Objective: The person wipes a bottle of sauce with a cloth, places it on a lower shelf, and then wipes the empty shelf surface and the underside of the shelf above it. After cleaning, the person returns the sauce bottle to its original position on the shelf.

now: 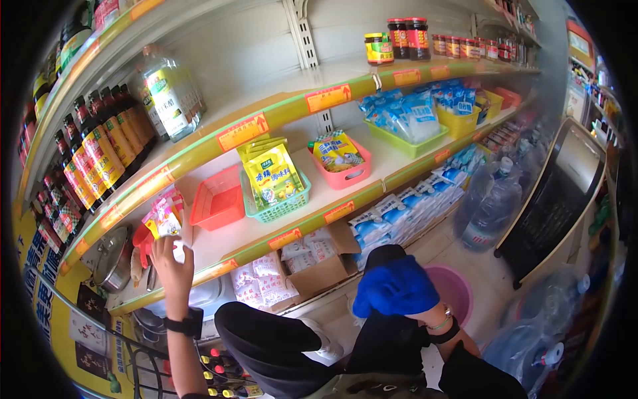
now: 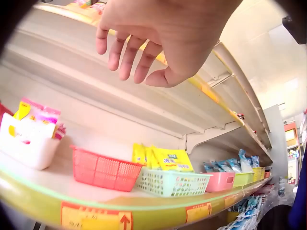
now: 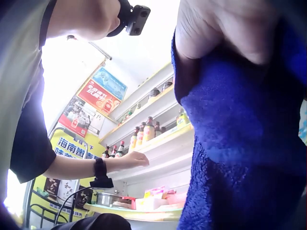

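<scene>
Beyond the left hand, fingers loosely apart, stood a white basket; the right hand gripped a blue cloth.

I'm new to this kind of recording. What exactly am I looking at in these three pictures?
There is no machine here: a person works bare-handed. The head picture comes from a camera worn on the head, looking forward and down; the two wrist pictures come from a camera worn on each wrist. The left hand, near the shelf, holds nothing, its fingers relaxed. The right hand holds a blue cloth. On the shelf, nearest the left hand, stands a white container with pink packets; further along are a red basket, a mint-green basket of yellow packets and a pink basket holding another yellow packet.
</scene>
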A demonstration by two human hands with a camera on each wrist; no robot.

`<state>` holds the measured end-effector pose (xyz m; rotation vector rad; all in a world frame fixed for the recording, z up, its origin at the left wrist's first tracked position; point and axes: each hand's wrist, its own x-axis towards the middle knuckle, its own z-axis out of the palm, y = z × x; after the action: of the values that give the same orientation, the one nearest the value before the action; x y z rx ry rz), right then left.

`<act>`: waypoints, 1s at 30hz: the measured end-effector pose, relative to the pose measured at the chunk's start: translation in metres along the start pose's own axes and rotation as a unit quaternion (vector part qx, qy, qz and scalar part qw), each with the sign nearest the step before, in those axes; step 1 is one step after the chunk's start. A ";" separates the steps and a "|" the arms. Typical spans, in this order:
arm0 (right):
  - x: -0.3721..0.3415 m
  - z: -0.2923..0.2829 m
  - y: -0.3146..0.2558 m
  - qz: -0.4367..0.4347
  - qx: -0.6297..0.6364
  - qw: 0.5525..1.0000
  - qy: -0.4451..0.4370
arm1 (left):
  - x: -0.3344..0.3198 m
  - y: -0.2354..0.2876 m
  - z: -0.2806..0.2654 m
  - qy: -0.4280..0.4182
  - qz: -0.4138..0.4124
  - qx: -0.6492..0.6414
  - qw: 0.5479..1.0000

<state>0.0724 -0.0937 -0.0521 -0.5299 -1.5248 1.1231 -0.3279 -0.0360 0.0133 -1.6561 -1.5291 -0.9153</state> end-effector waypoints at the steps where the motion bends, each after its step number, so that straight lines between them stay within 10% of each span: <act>1: 0.004 -0.005 -0.011 -0.005 -0.005 1.000 -0.001 | 0.014 0.009 -0.005 -0.001 -0.001 -0.003 1.000; 3: 0.009 -0.019 -0.030 -0.122 -0.139 0.982 0.048 | 0.036 0.009 -0.004 0.041 0.037 -0.009 0.998; 5: -0.007 -0.046 -0.024 -0.003 -0.169 0.985 0.031 | 0.055 0.024 -0.011 0.058 0.044 -0.016 0.997; 7: -0.002 -0.063 -0.019 -0.122 -0.376 0.907 0.143 | 0.069 0.031 -0.012 0.093 0.043 -0.040 0.994; 11: 0.028 -0.070 -0.051 -0.066 -0.121 0.979 0.149 | 0.091 0.043 -0.005 0.117 0.058 -0.063 0.989; 19: 0.105 -0.106 -0.090 -0.174 -0.399 0.888 0.145 | 0.150 0.070 0.012 0.114 0.093 -0.139 0.979; 25: 0.185 -0.098 -0.100 -0.228 -0.020 0.955 0.190 | 0.164 0.101 -0.017 0.000 0.091 -0.324 0.942; 30: 0.209 -0.054 -0.113 -0.038 0.166 0.985 -0.004 | 0.162 0.122 -0.030 -0.162 0.161 -0.489 0.842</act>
<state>0.0901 0.0458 0.1467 -0.2389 -1.3158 1.2885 -0.1986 0.0125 0.1643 -2.8038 -0.9051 -1.3910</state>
